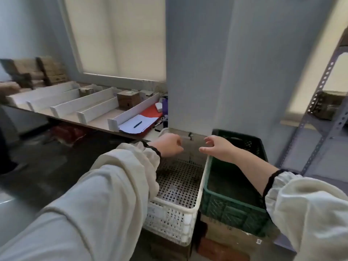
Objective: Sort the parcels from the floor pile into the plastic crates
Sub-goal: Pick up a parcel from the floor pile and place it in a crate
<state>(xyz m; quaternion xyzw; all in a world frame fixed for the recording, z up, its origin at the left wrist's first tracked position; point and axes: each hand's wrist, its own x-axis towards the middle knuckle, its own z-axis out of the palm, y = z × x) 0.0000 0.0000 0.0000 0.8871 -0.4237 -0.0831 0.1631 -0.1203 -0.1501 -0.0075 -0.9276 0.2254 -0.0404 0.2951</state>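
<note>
1. The left grip (169, 146) is held over the far end of the white crate (175, 213). Its fingers are curled in and hold nothing.
2. The right grip (219, 147) is above the shared edge of the white crate and the green crate (233, 211). Its fingers are spread and bent and its thumb is apart, so it is open and carries nothing.
3. The two grips are near each other but do not touch. Pale sleeves with dark cuffs cover both arms.
4. The crates stand side by side and touch, white on the left and green on the right, in front of a grey pillar (197, 72).
5. The near part of the white crate shows its perforated floor. A grey-brown surface lies at its far end, below the grips; I cannot tell whether it is a parcel.
6. The green crate rests on a flat cardboard box (226, 234). A small white label (259, 241) on that box is too small to read.
7. A faint mark on the front wall of the white crate is illegible.
8. The bench (105, 127) at far left carries white dividers (90, 104), a brown carton (128, 99), and a sheet of paper (131, 127) with a pen (137, 124) lying on it. The writing on the sheet is not legible.
9. A metal shelf (320, 117) stands at right.
</note>
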